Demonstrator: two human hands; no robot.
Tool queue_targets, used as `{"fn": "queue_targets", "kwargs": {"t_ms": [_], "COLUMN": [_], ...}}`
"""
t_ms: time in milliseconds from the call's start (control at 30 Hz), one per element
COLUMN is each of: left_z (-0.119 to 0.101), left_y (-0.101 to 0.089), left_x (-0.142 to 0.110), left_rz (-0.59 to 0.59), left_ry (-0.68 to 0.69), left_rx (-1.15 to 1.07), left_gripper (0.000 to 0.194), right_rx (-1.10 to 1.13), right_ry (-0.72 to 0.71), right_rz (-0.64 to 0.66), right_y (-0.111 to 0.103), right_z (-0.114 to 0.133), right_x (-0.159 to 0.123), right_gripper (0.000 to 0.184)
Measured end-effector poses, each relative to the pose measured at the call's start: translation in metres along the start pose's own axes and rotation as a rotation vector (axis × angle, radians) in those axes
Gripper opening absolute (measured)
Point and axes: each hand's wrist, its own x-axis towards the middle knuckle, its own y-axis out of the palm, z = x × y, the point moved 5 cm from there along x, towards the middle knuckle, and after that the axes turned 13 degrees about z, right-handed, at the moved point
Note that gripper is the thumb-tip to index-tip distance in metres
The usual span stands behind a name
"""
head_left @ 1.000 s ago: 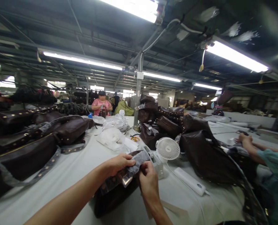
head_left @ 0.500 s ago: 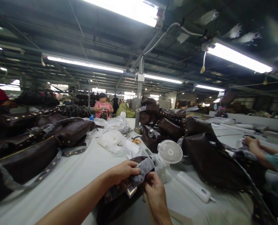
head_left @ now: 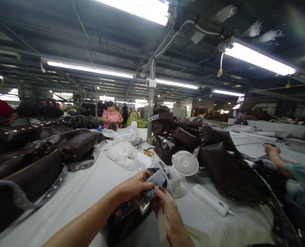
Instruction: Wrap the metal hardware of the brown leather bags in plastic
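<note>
My left hand [head_left: 134, 185] is reaching in from the lower left, palm turned down, with its fingers [head_left: 142, 181] curled closed over a grey wrapping sheet [head_left: 157, 179] on a dark brown leather bag [head_left: 124, 224]. My right hand [head_left: 171, 214] is rising from below, and its fingers [head_left: 165, 197] are pinching the same sheet from the near side. A clear plastic film [head_left: 142, 204] is showing under the sheet, and a tan strip [head_left: 161, 223] is hanging beside my right wrist. The bag is lying on the white tabletop [head_left: 77, 195] directly beneath my hands. Just beyond them, a white desk fan [head_left: 185, 164] is standing on a white plastic holder [head_left: 174, 183], with a white power strip [head_left: 210, 199] to its right. A pile of studded brown bags [head_left: 227, 168] is obstructing the right side, where a co-worker's hand [head_left: 273, 150] is resting on the far bags, and a row of similar bags [head_left: 52, 147] is lining the left.
</note>
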Motion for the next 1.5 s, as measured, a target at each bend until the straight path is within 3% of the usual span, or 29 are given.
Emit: {"fn": "queue_targets", "kwargs": {"t_ms": [167, 300, 433, 600, 800, 900, 967, 1067, 1133, 1233, 1267, 1400, 1500], "left_z": [0.003, 0.008, 0.011, 0.017, 0.017, 0.013, 0.011, 0.01, 0.01, 0.011, 0.011, 0.009, 0.009], "left_y": [0.001, -0.001, -0.003, -0.005, -0.005, -0.007, -0.007, -0.004, -0.002, -0.001, -0.001, -0.001, 0.0], "left_x": [-0.002, 0.0, 0.004, 0.006, 0.006, 0.005, 0.003, 0.001, 0.001, 0.002, 0.002, 0.002, 0.004], "left_rz": [-0.08, -0.115, -0.051, 0.025, 0.082, 0.097, 0.126, 0.176, 0.183, 0.162, 0.152, 0.136, 0.145], "left_ry": [-0.033, -0.02, 0.03, -0.009, -0.059, -0.057, -0.051, -0.032, -0.029, -0.053, -0.064, -0.072, -0.034], "left_rx": [-0.082, -0.191, -0.218, -0.243, -0.254, -0.26, -0.268, -0.283, -0.274, -0.244, -0.236, -0.195, -0.178], "left_gripper": [0.073, 0.057, 0.036, 0.041, 0.041, 0.041, 0.041, 0.043, 0.043, 0.041, 0.04, 0.036, 0.035], "right_rx": [0.071, 0.05, -0.009, -0.185, -0.381, -0.452, -0.456, -0.448, -0.548, -0.847, -0.962, -1.409, -1.59], "right_ry": [-0.066, -0.053, -0.045, 0.018, 0.212, 0.282, 0.246, 0.24, 0.238, 0.096, 0.019, -0.278, -0.355], "right_rz": [-0.052, -0.03, 0.003, 0.063, 0.08, 0.172, 0.265, 0.432, 0.468, 0.403, 0.39, 0.394, 0.384], "right_y": [-0.005, -0.008, -0.009, -0.009, -0.012, -0.013, -0.015, -0.019, -0.02, -0.014, -0.008, 0.018, 0.027], "right_z": [-0.009, -0.012, -0.009, 0.009, 0.031, 0.038, 0.044, 0.049, 0.05, 0.061, 0.065, 0.082, 0.088], "right_x": [0.004, 0.009, 0.015, 0.006, -0.029, -0.043, -0.048, -0.048, -0.044, -0.034, -0.03, -0.018, -0.006], "right_gripper": [0.048, 0.049, 0.047, 0.043, 0.038, 0.035, 0.046, 0.081, 0.078, 0.032, 0.025, 0.018, 0.015]}}
